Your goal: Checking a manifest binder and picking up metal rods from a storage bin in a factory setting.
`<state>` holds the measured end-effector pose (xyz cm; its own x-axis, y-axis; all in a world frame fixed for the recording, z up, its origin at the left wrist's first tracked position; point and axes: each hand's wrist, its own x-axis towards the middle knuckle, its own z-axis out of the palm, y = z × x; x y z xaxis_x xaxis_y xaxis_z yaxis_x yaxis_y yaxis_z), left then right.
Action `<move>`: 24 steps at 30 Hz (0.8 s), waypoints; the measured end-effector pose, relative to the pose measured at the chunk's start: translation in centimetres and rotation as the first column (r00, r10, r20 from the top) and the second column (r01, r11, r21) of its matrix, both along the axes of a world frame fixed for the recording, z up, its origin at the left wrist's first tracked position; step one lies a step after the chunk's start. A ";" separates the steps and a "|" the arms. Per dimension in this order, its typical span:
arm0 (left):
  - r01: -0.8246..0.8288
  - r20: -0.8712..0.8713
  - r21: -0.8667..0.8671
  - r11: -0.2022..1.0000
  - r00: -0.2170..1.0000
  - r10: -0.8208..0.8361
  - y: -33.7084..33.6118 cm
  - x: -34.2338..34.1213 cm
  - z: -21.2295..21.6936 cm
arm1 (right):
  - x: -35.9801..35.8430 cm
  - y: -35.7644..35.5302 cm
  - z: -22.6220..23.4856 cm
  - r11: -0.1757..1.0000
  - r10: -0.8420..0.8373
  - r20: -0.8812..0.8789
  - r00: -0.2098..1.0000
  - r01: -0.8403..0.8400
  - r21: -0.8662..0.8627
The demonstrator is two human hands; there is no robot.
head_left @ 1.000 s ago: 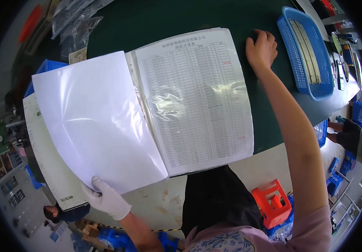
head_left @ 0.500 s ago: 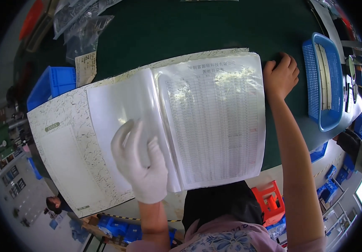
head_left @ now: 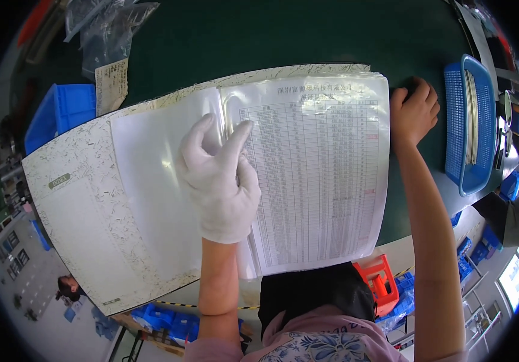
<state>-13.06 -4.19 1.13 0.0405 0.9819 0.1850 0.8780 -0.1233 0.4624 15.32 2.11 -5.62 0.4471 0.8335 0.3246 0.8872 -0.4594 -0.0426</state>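
An open binder (head_left: 72, 223) with a speckled cover lies in front of me on a green table. On its right side is a clear-sleeved sheet with a printed table (head_left: 320, 181); a blank whitish sleeve (head_left: 151, 175) lies turned over to the left. My left hand (head_left: 220, 181), in a white glove, is over the binder's middle fold, its fingers apart and one fingertip at the sheet's upper left. Nothing shows in its grasp. My bare right hand (head_left: 415, 114) rests beside the sheet's right edge, fingers loosely bent and thumb apart, with no held thing visible.
A blue mesh basket (head_left: 469, 127) holding thin upright pieces stands on the right. At the left are a blue bin (head_left: 60, 114), a brown card (head_left: 112, 84) and clear plastic bags (head_left: 109, 36). A red stool (head_left: 380, 283) stands below the table's near edge.
My left hand has moved up and right, from the blank sleeve to the fold and the printed sheet's edge. My right hand stays beside the binder. The whole view has shifted slightly.
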 end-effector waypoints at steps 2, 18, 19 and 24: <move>0.019 -0.011 0.018 1.000 1.000 -0.019 0.0 -0.1 -0.2 | 0.1 0.0 -0.1 1.000 -0.002 0.004 1.000 0.002 0.007; 0.057 0.028 0.127 0.990 0.998 -0.061 0.1 -0.2 -0.9 | 0.0 0.0 -0.1 1.000 -0.017 0.001 1.000 0.017 -0.005; 0.059 0.044 0.131 0.990 0.997 -0.065 0.1 -0.2 -1.0 | 0.0 0.0 -0.1 1.000 -0.017 0.001 1.000 0.017 -0.007; 0.039 0.073 0.139 0.990 0.996 -0.050 0.0 -0.2 -1.1 | -0.1 0.1 0.0 1.000 -0.015 -0.005 1.000 0.015 -0.004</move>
<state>-13.24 -4.16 -0.01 0.0643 0.9445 0.3221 0.8330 -0.2285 0.5039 15.25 2.16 -5.66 0.4608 0.8281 0.3192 0.8802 -0.4724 -0.0449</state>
